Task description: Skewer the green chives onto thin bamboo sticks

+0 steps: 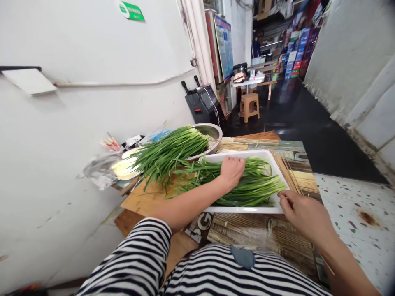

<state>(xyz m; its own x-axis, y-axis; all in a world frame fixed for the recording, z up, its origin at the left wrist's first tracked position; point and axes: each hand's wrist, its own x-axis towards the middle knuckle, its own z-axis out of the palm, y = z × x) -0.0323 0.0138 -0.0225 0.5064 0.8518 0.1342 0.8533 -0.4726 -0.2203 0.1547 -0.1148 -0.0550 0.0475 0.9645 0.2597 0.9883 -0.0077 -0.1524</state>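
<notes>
A white tray (243,209) holds two bunches of green chives (262,191), their pale ends pointing right. My left hand (232,170) is closed on the far bunch inside the tray. Fingers pinched, my right hand (304,211) is at the tray's right edge, beside the pale ends of the near bunch. It holds a thin wooden skewer (327,265), whose rear part shows by my wrist; the hand hides the middle of it. More skewers (288,172) lie just right of the tray.
A large chive pile (173,150) rests against a metal bowl (212,129) behind left, over a wooden board (148,201). Plastic bags (103,166) lie by the wall. Beyond the patterned table (247,230) are a black speaker (203,105) and a brown stool (249,106).
</notes>
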